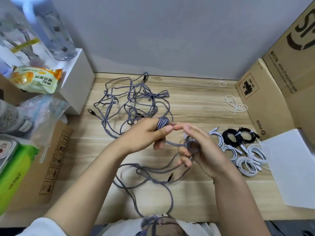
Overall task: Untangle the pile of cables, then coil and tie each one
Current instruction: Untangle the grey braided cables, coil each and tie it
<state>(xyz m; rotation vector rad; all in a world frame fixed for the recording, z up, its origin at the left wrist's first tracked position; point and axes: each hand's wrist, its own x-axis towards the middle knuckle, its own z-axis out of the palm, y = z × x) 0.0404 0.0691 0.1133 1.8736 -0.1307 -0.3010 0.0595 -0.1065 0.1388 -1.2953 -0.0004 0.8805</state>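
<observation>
Left hand (146,133) grips a small wound bundle of grey braided cable (162,123), fingers curled round it; right hand (199,149) holds a second small coil (191,144) in curled lower fingers, with the upper fingers straight and reaching toward my left thumb. A short taut run of cable bridges the two hands. Main risk, as I judge it: the free length trailing toward me (153,180) loops over itself near a loose plug (170,177), so pulling more slack could cinch it into a knot. The tangled pile (133,101) at the back of the surface (196,103) may also be dragged along if this strand is part of it; cannot tell. Either bundle could spring open if my grip relaxes before tying. White ties (236,103) lie well apart at far right, an awkward reach with both hands occupied. Finished white coils (247,159) and black coils (238,136) sit just beside my right hand; cardboard boxes (265,106) wall that side, and a snack packet (35,79) sits on the left.
</observation>
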